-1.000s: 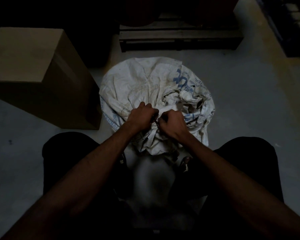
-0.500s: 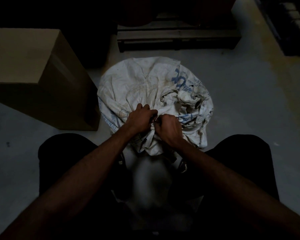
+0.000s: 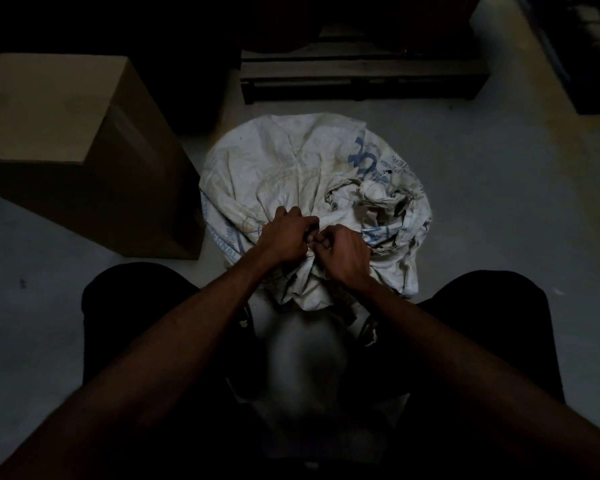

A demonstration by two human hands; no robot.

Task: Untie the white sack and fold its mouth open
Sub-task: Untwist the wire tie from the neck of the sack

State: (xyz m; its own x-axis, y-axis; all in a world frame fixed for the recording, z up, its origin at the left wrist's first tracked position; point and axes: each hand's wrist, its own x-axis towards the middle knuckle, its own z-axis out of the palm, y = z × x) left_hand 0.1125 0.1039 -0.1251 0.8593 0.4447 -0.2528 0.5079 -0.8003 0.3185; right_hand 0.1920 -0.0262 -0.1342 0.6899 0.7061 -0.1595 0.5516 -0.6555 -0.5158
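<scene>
The scene is very dim. The only bright area is the white sack (image 3: 312,188) at centre, lit from above. The far edge and near corners sink into black, and shadow hides detail on the near forearms. A soft blurred patch sits near centre. Wide-angle bending shows toward the edges.

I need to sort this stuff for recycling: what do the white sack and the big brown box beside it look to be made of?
White sack: probably woven plastic, matte and soiled; it holds stiff, crumpled creases and carries faded blue print. The weave itself is too dim to confirm.
Brown box: looks like cardboard, plain matte tan with sharp folded edges and flat faces.
</scene>
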